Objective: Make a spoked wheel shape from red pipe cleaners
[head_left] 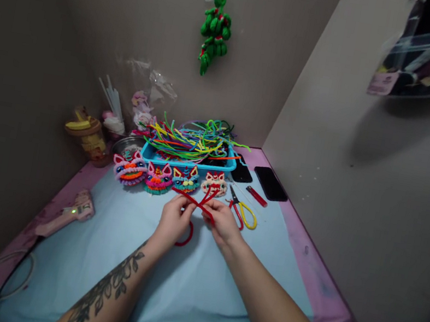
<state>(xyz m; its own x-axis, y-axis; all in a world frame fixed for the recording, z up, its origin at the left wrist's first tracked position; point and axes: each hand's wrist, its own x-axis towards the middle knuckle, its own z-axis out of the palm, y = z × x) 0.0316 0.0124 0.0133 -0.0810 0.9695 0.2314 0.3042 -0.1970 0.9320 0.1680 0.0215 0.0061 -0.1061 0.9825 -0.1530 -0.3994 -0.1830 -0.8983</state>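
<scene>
Red pipe cleaners (190, 199) cross between my two hands above the blue cloth. My left hand (176, 215) is closed, thumb against fingers, on them. From the other side my right hand (221, 220) pinches them where they cross. One loop of red pipe cleaner (188, 237) hangs below my left hand. Just beyond my hands stands a row of small fuzzy lion heads: a lilac one (130, 169), a pink one (159, 178), a teal one (186, 180) and a cream one (214, 183). Pliers (246, 214) with red and yellow handles lie right of my right hand.
A blue basket (165, 160) heaped with colourful pipe cleaners (197, 144) stands at the back. Phones (271, 183) and a red lighter (256, 196) lie to the right. A pink glue gun (72, 213) with a cable lies left. A green ornament (215, 30) hangs on the wall.
</scene>
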